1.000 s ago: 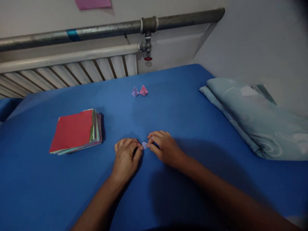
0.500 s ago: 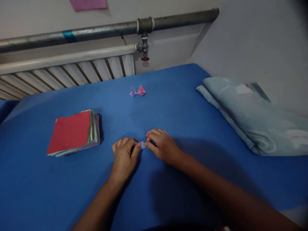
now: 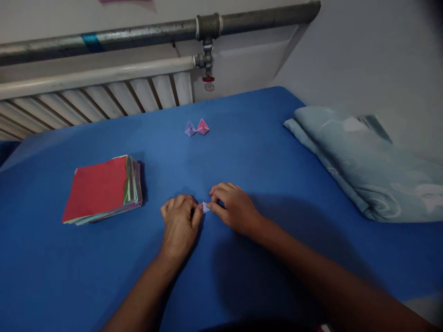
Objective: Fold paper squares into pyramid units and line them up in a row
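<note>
A small folded piece of lilac paper (image 3: 206,207) lies low over the blue surface (image 3: 256,157), between my two hands. My left hand (image 3: 180,214) is closed, thumb and forefinger pinching the paper's left side. From the right, my right hand (image 3: 233,205) grips the other side with bent fingers and thumb. The fingertips cover much of the paper, so its full shape is hidden. Farther back sit two small folded paper pieces side by side, one purple (image 3: 190,128) and one pink (image 3: 203,127).
To the left is a stack of coloured paper (image 3: 98,189) with a red sheet on top. A folded pale green cloth (image 3: 349,161) lies at the right. Behind the surface run a white radiator (image 3: 104,76), a metal pipe (image 3: 148,34) and a red-handled valve (image 3: 208,79).
The view has tilted down slightly, so the background sits a little higher. Both hands keep their hold on the lilac paper, with only a slight change in how it shows between the fingers.
</note>
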`<state>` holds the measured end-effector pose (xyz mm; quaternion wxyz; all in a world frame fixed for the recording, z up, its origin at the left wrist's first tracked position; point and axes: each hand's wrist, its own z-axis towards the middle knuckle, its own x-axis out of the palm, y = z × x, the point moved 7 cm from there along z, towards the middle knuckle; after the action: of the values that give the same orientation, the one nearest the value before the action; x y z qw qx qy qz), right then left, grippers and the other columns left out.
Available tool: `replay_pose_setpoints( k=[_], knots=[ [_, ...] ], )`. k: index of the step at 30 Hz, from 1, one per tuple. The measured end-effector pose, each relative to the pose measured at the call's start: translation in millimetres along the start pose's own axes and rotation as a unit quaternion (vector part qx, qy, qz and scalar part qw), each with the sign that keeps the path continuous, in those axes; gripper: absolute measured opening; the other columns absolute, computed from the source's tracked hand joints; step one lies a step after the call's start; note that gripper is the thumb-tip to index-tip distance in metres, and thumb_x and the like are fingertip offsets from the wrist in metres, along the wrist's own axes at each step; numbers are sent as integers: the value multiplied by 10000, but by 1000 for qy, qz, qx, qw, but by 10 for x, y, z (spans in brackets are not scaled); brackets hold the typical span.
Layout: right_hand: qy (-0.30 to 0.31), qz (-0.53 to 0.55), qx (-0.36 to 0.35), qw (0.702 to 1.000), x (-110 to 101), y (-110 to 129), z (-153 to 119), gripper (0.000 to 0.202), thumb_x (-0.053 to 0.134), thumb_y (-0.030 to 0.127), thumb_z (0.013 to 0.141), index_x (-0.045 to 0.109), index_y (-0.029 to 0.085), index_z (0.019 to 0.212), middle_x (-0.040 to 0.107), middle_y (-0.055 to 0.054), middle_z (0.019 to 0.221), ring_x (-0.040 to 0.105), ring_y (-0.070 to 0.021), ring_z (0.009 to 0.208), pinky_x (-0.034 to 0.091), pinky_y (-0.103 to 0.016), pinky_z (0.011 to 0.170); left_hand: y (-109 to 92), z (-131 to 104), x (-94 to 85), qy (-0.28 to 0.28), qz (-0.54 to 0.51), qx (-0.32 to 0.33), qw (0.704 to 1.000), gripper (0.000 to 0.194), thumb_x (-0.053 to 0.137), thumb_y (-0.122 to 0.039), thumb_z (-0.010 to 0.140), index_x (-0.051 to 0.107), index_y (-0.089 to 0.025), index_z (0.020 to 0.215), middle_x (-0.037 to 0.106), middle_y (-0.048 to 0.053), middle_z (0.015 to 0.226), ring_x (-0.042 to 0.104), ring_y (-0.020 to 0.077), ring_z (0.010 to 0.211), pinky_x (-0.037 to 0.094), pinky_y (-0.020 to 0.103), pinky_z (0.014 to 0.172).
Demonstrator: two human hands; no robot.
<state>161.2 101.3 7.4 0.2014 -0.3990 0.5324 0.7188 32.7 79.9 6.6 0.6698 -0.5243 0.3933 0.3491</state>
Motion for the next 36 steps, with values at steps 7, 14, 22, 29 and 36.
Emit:
replay_pose_setpoints(
  k=[7,14,22,29,36],
  knots=[
    [3,-34,0,999,5,29,-32,126,625,230,861,576,179,756,661,-48,970,555,-187,881,354,-333,773,15,-17,16,-20,18,19,999,217,517,-313,911,598,-184,757,636,39,877,544,201,847,353,376,823],
    [-21,-59,10,998,-14,1,-65,146,614,301,875,592,192,780,661,-45,1048,528,-209,942,289,-353,790,34,-20,7,-43,72,43,996,199,562,-358,890,609,-182,809,634,63,934,536,223,875,361,390,831],
    [-36,-66,-8,997,-2,-13,-65,184,549,339,906,599,207,787,662,-29,1053,521,-203,955,284,-358,809,-251,-236,-45,-115,98,219,964,219,456,-140,936,659,-163,1013,693,71,960,585,198,884,351,410,947],
    [-22,-22,26,999,-12,-118,-39,64,635,302,828,640,239,825,640,-6,1174,510,-212,1068,290,-381,877,-270,-414,36,-112,159,203,960,348,399,-61,902,651,-138,1129,703,117,1068,616,249,956,359,475,945],
    [-6,-11,61,998,-22,-171,-32,55,658,265,792,652,259,847,604,-3,1258,484,-224,1150,285,-413,939,-300,-438,59,-90,185,181,962,398,399,-34,868,637,-129,1173,692,110,1130,599,265,1007,366,493,963]
  ],
)
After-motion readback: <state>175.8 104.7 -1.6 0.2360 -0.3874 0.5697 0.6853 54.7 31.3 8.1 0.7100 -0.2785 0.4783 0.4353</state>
